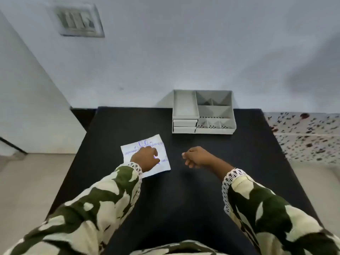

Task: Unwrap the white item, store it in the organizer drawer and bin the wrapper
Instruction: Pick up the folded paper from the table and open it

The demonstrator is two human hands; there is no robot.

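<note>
**Q:** Hands first: what are they doing?

**A:** Both reach forward from green-and-cream patterned sleeves over a black table (pixel 202 190). The left hand (pixel 145 159) lies palm down on a white packet (pixel 147 157), fingers pressing it flat; it is not lifted. The right hand (pixel 197 157) is just right of the packet, loosely curled, holding nothing and apart from the packet.

**Q:** What does the packet look like?

**A:** Flat, square, white, still sealed as far as I can tell, with blue print. It lies tilted, left of the table's middle.

**Q:** And farther back?

**A:** A grey organizer (pixel 203 112) stands at the far edge, right of centre, well apart from the packet. Its left side has a long open tray above two shut drawers (pixel 184 126). Its right side is split into several open compartments. Behind it is a pale wall (pixel 184 52) with a vent (pixel 78 20) high on the left.
</note>
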